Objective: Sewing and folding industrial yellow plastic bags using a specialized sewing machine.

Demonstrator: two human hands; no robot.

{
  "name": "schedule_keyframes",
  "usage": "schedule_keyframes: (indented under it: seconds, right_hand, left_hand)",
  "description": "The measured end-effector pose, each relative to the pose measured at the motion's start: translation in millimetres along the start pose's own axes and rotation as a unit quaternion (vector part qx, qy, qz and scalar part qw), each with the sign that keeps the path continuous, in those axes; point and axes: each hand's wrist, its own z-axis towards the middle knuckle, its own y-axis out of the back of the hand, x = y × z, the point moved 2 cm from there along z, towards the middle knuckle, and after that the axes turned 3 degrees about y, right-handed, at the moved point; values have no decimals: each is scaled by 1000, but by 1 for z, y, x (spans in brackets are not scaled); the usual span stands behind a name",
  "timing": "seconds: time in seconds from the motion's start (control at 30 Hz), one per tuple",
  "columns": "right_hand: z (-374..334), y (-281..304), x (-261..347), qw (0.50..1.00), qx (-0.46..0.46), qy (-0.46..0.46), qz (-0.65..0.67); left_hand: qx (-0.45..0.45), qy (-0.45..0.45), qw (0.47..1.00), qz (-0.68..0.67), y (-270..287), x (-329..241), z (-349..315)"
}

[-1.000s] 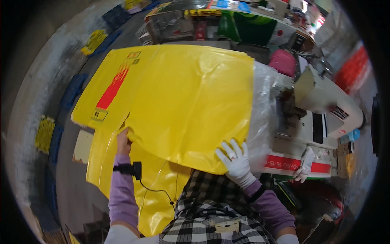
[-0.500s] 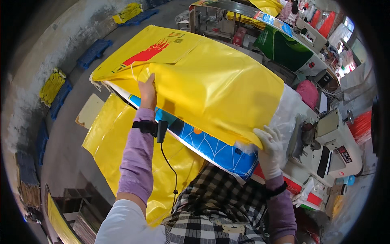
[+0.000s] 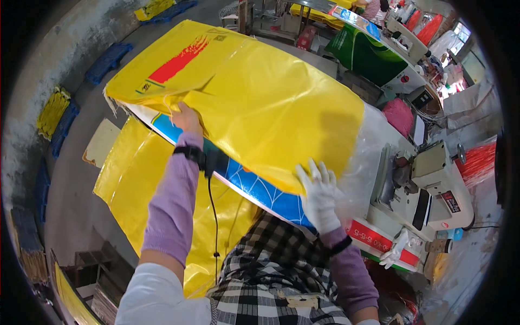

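A large yellow plastic woven bag with a red brush-stroke print lies across the worktable. My bare left hand pinches its near edge toward the left end, beside a loose white thread. My right hand, in a white glove, rests with fingers spread at the bag's near right corner. Between the two hands, a blue printed panel with white lines shows under the yellow edge. Another yellow sheet hangs down in front of the table, left of my checked apron.
A white sewing machine stands at the right, with a red-and-white box below it. Behind are a green printed sheet and a pink bundle. Blue pallets and a yellow stack line the left wall.
My right hand has moved left along the near edge, its fingers now spread flat. The yellow edge between my hands has come down over more of the blue panel.
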Motion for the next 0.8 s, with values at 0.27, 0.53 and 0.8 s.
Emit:
schedule_keyframes:
  seconds: [0.27,0.53,0.8]
  right_hand:
    - [15,-1,17,994,61,-35,79]
    - [72,-7,-35,976,185,-87,77]
    - [103,23,15,997,33,55,35]
  left_hand:
    - [60,199,934,-291,29,15,-60]
    - [441,377,770,-264,31,-22,-43]
    - [448,377,784,-206,26,-49,-54]
